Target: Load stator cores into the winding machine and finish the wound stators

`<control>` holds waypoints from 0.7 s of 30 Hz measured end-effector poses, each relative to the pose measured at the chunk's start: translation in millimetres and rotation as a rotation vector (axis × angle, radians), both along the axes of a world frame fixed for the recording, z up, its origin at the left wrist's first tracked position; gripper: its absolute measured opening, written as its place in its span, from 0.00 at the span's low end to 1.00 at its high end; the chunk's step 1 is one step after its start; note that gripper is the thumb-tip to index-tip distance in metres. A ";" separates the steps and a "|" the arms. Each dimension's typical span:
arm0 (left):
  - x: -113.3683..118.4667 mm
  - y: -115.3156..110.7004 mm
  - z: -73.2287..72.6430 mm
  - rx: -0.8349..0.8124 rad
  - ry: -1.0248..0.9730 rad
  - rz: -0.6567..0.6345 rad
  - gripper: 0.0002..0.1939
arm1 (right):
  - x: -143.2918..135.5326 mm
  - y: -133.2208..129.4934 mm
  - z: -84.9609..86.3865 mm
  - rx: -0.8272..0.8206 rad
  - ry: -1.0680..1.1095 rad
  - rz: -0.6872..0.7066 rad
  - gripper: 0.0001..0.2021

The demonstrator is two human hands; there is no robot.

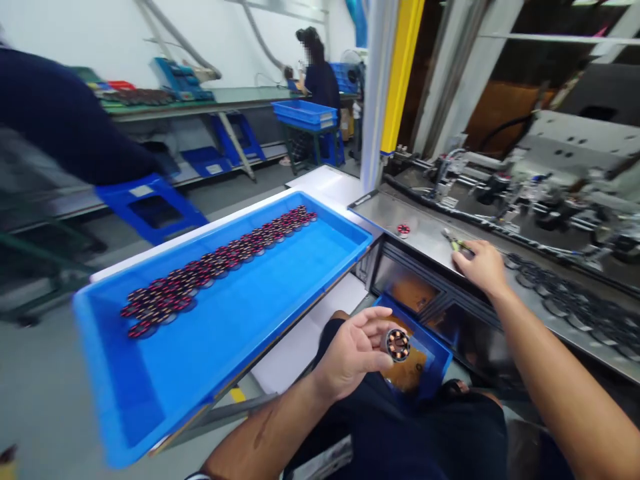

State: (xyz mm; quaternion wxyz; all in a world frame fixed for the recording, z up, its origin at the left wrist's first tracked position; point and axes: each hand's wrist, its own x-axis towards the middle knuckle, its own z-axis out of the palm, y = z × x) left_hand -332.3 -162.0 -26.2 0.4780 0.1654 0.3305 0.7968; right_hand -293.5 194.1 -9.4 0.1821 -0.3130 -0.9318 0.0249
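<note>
My left hand (356,352) is closed on a small round motor stator (399,345) with copper windings and a dark rim. Its thumb and fingers grip the part from the side, above my lap. Over on the metal ledge, my right hand (481,267) is closed around a pair of pliers (454,243) with yellow-green and black handles. The metal tip of the pliers points away to the left. Near that tip lies a single red and black wound part (403,229). Dark rings (565,293) lie in overlapping rows along the ledge, to the right of my right hand.
A large blue tray (260,293) on my left holds rows of red and black wound parts (215,267). A blue bin (440,360) stands below the ledge. Machine fixtures (530,193) line the right. Two people sit nearby, one at the left edge, one at the back.
</note>
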 end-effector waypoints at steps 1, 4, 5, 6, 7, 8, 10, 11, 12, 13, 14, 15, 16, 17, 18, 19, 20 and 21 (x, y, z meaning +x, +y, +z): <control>-6.2 -10.2 1.7 -0.047 0.060 0.026 0.36 | 0.1 0.7 0.3 0.000 -0.012 0.005 0.23; -40.1 -51.8 7.3 -0.236 0.351 0.152 0.36 | -2.5 7.4 -2.1 0.008 -0.035 -0.013 0.26; -56.5 -68.1 8.3 -0.343 0.487 0.212 0.35 | -3.9 10.2 -3.6 0.012 -0.040 -0.024 0.27; -74.8 -84.7 8.3 -0.487 0.640 0.264 0.35 | -5.2 12.7 -5.1 0.016 -0.045 -0.035 0.27; -94.6 -101.2 6.8 -0.665 0.810 0.314 0.34 | -6.2 14.8 -6.4 0.019 -0.051 -0.044 0.27; -115.0 -117.0 3.9 -0.883 1.006 0.358 0.31 | -6.8 16.5 -7.3 0.020 -0.057 -0.050 0.27; -154.4 -145.7 -5.8 -1.221 1.243 0.379 0.27 | -7.1 18.6 -8.2 0.021 -0.066 -0.057 0.26; -171.7 -158.3 -11.9 -1.299 1.272 0.406 0.24 | -7.0 19.3 -8.3 0.023 -0.067 -0.059 0.25; -186.6 -169.7 -18.1 -1.371 1.297 0.427 0.22 | -6.9 20.0 -8.4 0.024 -0.068 -0.061 0.25; -198.8 -179.9 -24.1 -1.430 1.308 0.444 0.19 | -6.8 20.8 -8.7 0.026 -0.067 -0.062 0.24; -208.2 -189.0 -29.5 -1.485 1.318 0.461 0.18 | -6.8 21.7 -9.1 0.027 -0.066 -0.063 0.24; -214.8 -196.7 -34.0 -1.537 1.325 0.479 0.17 | -6.8 22.8 -9.7 0.027 -0.064 -0.062 0.24; -218.9 -202.9 -37.8 -1.588 1.328 0.504 0.17 | -6.7 24.2 -10.5 0.026 -0.066 -0.060 0.23; -220.9 -207.4 -40.8 -1.636 1.329 0.538 0.17 | -6.6 25.8 -11.5 0.025 -0.069 -0.062 0.23; -221.2 -210.1 -43.5 -1.680 1.329 0.575 0.19 | -6.4 27.6 -12.6 0.024 -0.072 -0.064 0.23; -220.0 -211.2 -46.1 -1.714 1.333 0.605 0.20 | -6.1 29.4 -13.7 0.023 -0.077 -0.067 0.24; -217.6 -210.7 -49.2 -1.733 1.342 0.614 0.20 | -5.8 31.0 -14.6 0.024 -0.080 -0.068 0.24; -214.3 -209.2 -52.8 -1.735 1.357 0.594 0.20 | -5.5 32.4 -15.3 0.025 -0.082 -0.069 0.24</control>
